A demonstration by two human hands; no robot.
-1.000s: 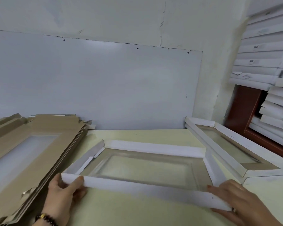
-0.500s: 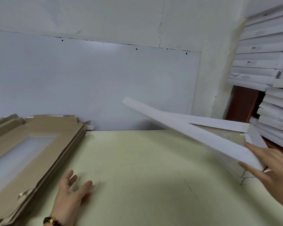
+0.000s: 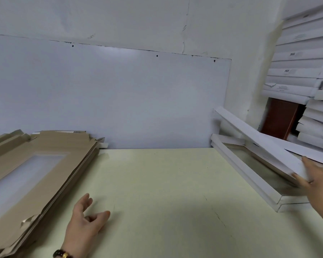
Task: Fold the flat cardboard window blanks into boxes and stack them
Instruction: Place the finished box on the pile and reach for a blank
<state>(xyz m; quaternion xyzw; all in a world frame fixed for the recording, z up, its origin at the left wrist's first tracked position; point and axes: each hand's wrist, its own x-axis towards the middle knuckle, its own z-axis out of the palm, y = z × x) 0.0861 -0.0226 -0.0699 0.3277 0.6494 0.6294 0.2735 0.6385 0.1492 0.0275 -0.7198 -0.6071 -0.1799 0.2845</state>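
So the right hand (image 3: 321,181) is over at about 3 o'clock, fingers and thumb pinching the near end of a folded white box (image 3: 257,140). That box sits tilted, far end raised toward the wall, right above the folded boxes (image 3: 250,175) already stacked on the table (image 3: 166,183). Can't tell if it's touching the stack yet. The left hand (image 3: 84,222) is down at 7 o'clock, fingers relaxed and spread, holding nothing, a beaded bracelet (image 3: 62,254) on the wrist. Just beside it, around 9 o'clock, lies the pile of flat brown window blanks (image 3: 35,164). More white boxes (image 3: 304,71) are stacked high at 2 o'clock.
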